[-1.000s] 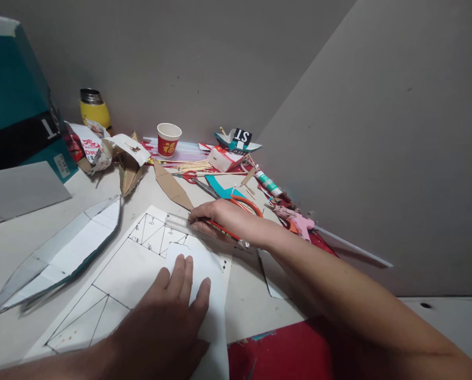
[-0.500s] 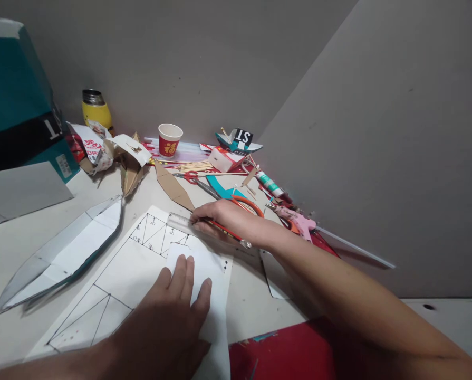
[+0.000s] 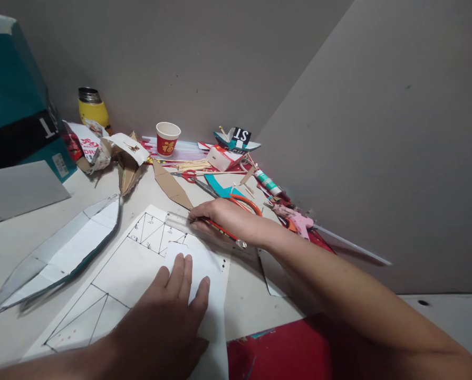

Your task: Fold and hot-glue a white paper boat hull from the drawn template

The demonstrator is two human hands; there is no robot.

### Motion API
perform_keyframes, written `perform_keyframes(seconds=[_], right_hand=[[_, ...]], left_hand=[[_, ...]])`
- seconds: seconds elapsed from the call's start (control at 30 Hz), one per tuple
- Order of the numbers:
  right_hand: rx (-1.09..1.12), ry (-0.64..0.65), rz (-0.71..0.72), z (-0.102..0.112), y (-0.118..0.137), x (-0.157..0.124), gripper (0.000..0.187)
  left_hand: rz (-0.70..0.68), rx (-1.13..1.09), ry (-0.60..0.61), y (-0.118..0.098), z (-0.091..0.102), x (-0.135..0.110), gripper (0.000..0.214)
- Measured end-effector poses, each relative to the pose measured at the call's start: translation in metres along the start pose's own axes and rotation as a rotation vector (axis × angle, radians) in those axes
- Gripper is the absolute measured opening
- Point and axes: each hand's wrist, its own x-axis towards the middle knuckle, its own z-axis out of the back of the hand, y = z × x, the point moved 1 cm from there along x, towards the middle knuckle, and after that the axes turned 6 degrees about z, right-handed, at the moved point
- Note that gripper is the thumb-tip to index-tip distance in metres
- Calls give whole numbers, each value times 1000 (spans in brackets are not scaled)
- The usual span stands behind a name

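Note:
My left hand [image 3: 168, 306] lies flat with its fingers spread, pressing a small white piece of paper or card [image 3: 198, 269] onto a drawn sheet [image 3: 117, 264]. Black straight lines, triangles and small marks cover parts of that sheet. In my right hand [image 3: 223, 219] is a red and black pencil [image 3: 224, 230], its blunt end pointing back toward my wrist and its tip hidden by my fingers. A clear ruler [image 3: 175, 220] lies across the top of the sheet, one end under the fingers of that hand.
Left of the sheet rests a boat-shaped card hull [image 3: 61, 258]. Behind are a paper cup [image 3: 167, 141], a yellow bottle [image 3: 93, 112], scissors [image 3: 204, 184] and a brown cardboard strip [image 3: 172, 184]. A pink glue gun [image 3: 297, 219] lies right, near the wall. A red sheet [image 3: 275, 351] is in front.
Both hands keep nearly the same place on the paper, pencil and ruler included. The whole view has shifted very slightly.

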Motion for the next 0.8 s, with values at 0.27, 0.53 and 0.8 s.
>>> perform_keyframes(seconds=[0.27,0.53,0.8], right_hand=[[27,7,-1,3,3,2,18],[50,85,10,9,8,4,19],[106,63,74,5,-8,2,24]], left_hand=[[-19,6,-28,1,-1,-1,64],[-23,0,-57,1,-3,-1,64],[-12,-13,-27,1,-2,-1,63]])
